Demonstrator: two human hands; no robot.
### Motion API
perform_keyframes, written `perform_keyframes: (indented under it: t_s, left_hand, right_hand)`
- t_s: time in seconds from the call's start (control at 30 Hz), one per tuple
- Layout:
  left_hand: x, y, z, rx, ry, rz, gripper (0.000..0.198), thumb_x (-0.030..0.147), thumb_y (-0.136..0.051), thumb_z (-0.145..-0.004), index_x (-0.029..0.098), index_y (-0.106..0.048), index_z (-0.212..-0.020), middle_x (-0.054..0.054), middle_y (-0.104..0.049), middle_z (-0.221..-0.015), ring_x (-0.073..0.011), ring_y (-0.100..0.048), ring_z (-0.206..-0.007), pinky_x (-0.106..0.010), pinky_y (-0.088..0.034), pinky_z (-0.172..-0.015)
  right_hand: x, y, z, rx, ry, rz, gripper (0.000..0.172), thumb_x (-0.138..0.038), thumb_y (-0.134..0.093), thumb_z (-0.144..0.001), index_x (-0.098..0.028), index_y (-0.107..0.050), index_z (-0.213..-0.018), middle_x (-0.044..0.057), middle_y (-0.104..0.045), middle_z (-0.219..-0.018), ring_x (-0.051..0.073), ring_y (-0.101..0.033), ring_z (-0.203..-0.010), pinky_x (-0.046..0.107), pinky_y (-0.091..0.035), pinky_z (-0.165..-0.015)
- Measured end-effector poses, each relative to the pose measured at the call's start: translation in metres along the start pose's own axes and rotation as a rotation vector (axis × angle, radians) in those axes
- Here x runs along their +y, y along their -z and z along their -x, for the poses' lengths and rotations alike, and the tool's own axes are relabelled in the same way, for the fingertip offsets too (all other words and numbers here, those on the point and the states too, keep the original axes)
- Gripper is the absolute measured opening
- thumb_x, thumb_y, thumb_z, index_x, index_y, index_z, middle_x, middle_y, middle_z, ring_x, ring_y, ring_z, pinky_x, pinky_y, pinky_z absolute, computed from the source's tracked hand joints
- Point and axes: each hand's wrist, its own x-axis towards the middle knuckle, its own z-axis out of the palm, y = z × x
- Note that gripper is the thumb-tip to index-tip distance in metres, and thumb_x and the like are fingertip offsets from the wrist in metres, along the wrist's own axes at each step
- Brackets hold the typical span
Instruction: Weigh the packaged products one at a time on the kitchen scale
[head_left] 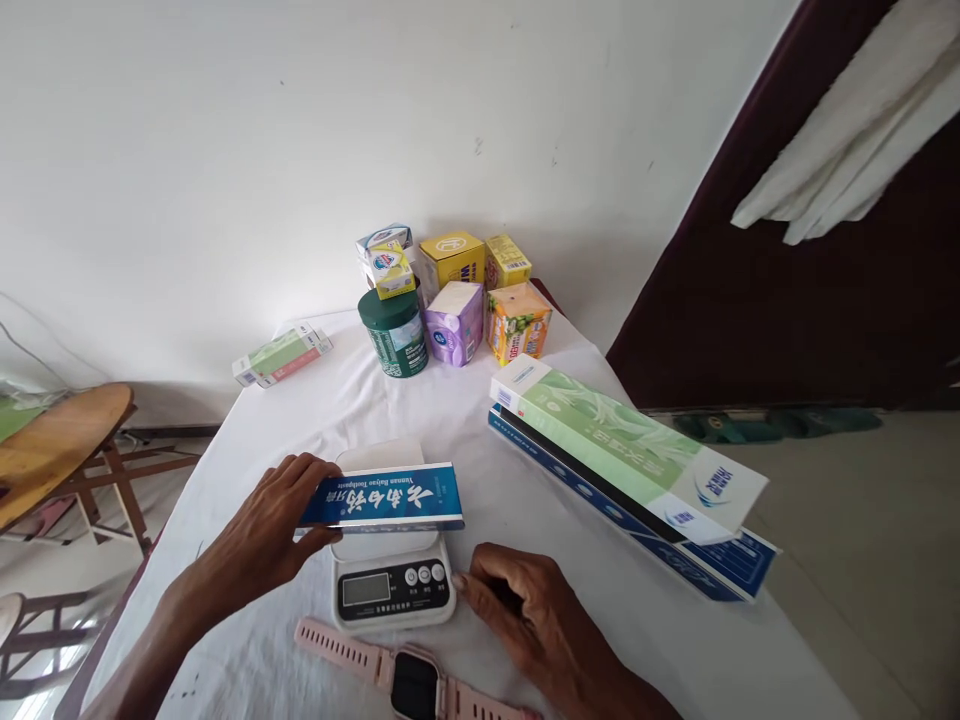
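My left hand (277, 520) is closed on the left end of a blue toothpaste box (397, 497), fingers on top and thumb along the near side. The box is over the platform of a white digital kitchen scale (394, 590); whether it rests there, I cannot tell. The scale's display looks blank. My right hand (525, 610) lies on the cloth just right of the scale, fingers curled in, thumb tip at the scale's right edge. Nothing shows in that hand. A pink-strapped smartwatch (415, 684) lies in front of the scale.
On the right, a long green-and-white box (622, 430) lies over a blue box (585, 490). Toward the back stand a green tub (394, 335), a purple box (455, 325), an orange box (519, 325) and several yellow boxes. A smaller green-and-white box (281, 355) lies at far left.
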Motion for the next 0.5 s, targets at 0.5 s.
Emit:
perform_keyframes:
  t_s: [0.5]
  left_hand:
    - [0.022, -0.002, -0.005, 0.007, 0.000, -0.006, 0.087, 0.032, -0.082, -0.084, 0.031, -0.029, -0.153, -0.011, -0.049, -0.146, -0.0333, -0.045, -0.135, -0.054, -0.043, -0.112]
  right_hand:
    - [0.015, 0.004, 0.000, 0.144, 0.023, 0.163, 0.045, -0.051, -0.050, -0.101, -0.024, -0.036, -0.068, -0.005, -0.041, -0.060, 0.010, -0.044, -0.051, 0.021, -0.035, -0.048]
